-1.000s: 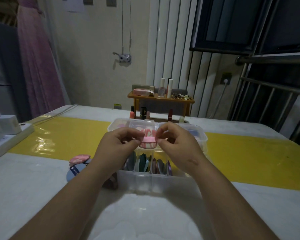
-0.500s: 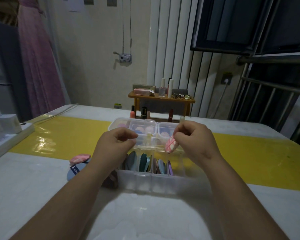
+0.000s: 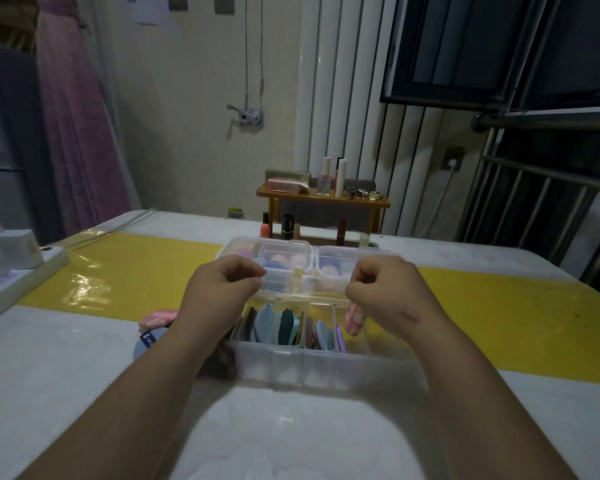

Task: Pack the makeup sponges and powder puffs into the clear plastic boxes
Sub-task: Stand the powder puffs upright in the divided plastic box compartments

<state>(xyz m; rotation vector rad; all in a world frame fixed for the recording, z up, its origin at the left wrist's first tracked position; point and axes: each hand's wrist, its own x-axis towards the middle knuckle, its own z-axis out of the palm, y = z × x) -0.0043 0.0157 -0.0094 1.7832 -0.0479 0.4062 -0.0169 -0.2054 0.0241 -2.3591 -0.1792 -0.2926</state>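
I have the right hand [image 3: 392, 292] just right of frame centre, its fingers curled down and pinching the top edge of a pink patterned powder puff [image 3: 355, 318]. The puff hangs below the fingertips with its long axis close to upright and a slight tilt. It sits over the right-end compartment of the near clear plastic box [image 3: 326, 368], and I cannot tell whether its lower edge already touches the bottom. That compartment lies straight beneath the right hand, so as I judge it the coming move is a short drop downward, with the puff kept on edge to match the stored puffs [image 3: 284, 327] standing upright in the compartments toward the left. A purple puff [image 3: 340, 337] stands just beside the hanging one and could be nudged. The left hand [image 3: 222, 289] is at the same height on the left side of the box, fingers curled in with nothing visible between them, and it is farther from the open slot. Behind both hands the lidded far box [image 3: 305, 268] shows round sponges inside. Still on the worktop [image 3: 66, 375], left of the near box, lie a loose pink puff [image 3: 158, 317] and a blue puff [image 3: 146, 342].
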